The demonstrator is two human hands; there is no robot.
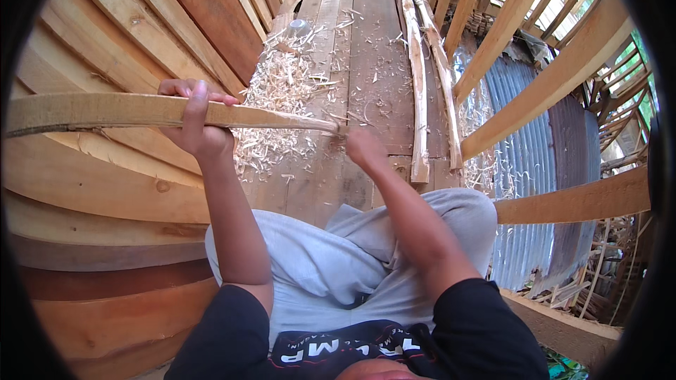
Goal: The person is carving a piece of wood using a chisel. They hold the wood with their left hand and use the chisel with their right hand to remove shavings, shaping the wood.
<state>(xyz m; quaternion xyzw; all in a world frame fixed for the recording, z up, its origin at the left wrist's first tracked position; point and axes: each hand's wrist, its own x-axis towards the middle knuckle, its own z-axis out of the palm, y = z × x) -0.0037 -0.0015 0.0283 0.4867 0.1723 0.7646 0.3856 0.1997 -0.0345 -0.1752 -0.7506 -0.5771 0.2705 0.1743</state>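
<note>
A long pale wooden strip (pixel 91 110) runs level from the left rim, tapering to a thin, shaved end near the middle. My left hand (pixel 199 123) grips it partway along, with the thumb laid over its face and the fingers behind. At the thin tip, my right hand (pixel 365 146) is closed in a fist. Something small and dark shows between that fist and the tip, too unclear to name. Below the strip, a heap of curled wood shavings (pixel 271 98) spreads over the plank floor (pixel 380 63).
Two long pale wood strips (pixel 419 98) lie along the floor to the right. A small greyish bowl-like object (pixel 298 27) sits among the shavings. A board wall (pixel 105 176) rises at left. Wooden railing slats (pixel 549 91) stand at right, with corrugated metal sheets (pixel 521 148) beyond.
</note>
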